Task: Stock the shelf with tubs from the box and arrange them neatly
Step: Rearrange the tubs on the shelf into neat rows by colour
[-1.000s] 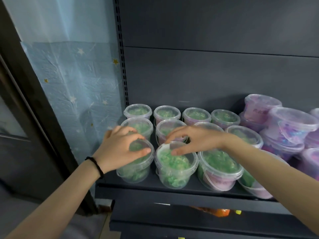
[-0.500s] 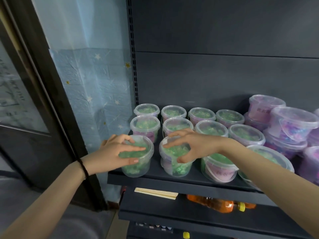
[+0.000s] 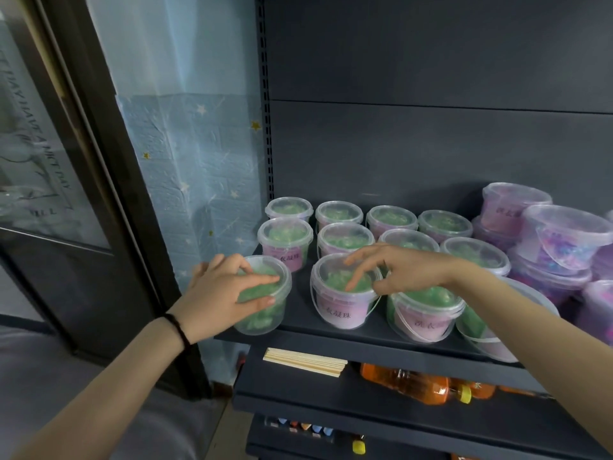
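Shelf point(image 3: 298, 328): dark metal, beside a blue starry wall point(image 3: 199, 161); rows of green-filled tubs point(image 3: 345, 239) at its left end.
Left hand point(image 3: 219, 293): fingers curled over the lid, thumb on the side, gripping the front-left tub point(image 3: 268, 318) at the shelf's corner.
Right hand point(image 3: 408, 270): fingers spread, loosely bent, tips touching the neighbouring tub point(image 3: 341, 307) lid.

We lose the purple tubs point(image 3: 597, 310) at the right edge. Left hand point(image 3: 219, 293) covers most of the front-left tub point(image 3: 262, 318); right forearm point(image 3: 530, 323) hides much of the front-right tub point(image 3: 481, 343). Orange bottles point(image 3: 414, 383) sit half behind the shelf point(image 3: 331, 343).
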`<state>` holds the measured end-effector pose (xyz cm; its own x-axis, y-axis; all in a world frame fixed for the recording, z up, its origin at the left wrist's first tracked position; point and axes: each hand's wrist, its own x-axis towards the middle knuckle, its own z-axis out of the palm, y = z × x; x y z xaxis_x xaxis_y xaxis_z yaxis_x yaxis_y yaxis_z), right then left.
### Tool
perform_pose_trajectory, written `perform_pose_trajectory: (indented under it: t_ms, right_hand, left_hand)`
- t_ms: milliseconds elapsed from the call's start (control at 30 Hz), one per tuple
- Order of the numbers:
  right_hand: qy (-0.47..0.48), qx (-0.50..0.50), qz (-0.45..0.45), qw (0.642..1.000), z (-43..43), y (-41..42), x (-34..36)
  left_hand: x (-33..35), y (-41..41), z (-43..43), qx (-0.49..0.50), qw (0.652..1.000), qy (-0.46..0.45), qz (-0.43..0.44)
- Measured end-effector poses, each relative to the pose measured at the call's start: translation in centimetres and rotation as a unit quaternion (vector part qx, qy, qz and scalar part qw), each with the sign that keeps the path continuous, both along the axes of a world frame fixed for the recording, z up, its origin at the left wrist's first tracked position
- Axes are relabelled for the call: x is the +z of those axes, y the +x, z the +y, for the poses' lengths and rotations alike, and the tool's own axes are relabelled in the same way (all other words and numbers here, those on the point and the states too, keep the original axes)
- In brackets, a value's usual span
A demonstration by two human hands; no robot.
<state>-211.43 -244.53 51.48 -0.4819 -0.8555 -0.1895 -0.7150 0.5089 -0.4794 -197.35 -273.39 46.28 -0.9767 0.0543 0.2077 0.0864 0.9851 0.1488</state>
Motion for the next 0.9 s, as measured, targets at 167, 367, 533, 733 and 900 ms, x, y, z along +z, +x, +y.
perform_pose_trajectory:
  t_ms: [167,367,533,733,900]
  right_hand:
    - [-0.005,-0.052,0.094,0.994,-1.3,1.4,-1.8]
    - [-0.022,-0.047,0.069,0.996,-0.8,1.1,-2.0]
    - [-0.025,-0.037,0.017,0.999,0.3,0.5,-2.1]
    - [-0.032,-0.038,0.008,0.999,0.3,0.4,-2.4]
    - [-0.031,-0.045,0.014,0.998,0.4,0.6,-2.7]
  left_hand:
    - [-0.5,-2.0,3.3,0.05,0.997,-0.053,0.009]
    - [0.9,-2.9,3.0,0.008,1.0,-0.017,0.008]
    - [0.5,-1.0,-1.6,-0.093,0.994,0.016,-0.059]
    - [-1.4,-1.7,-1.9,-0.109,0.991,0.055,0.046]
    - [-2.4,-3.0,2.0,-0.044,0.989,0.035,0.139]
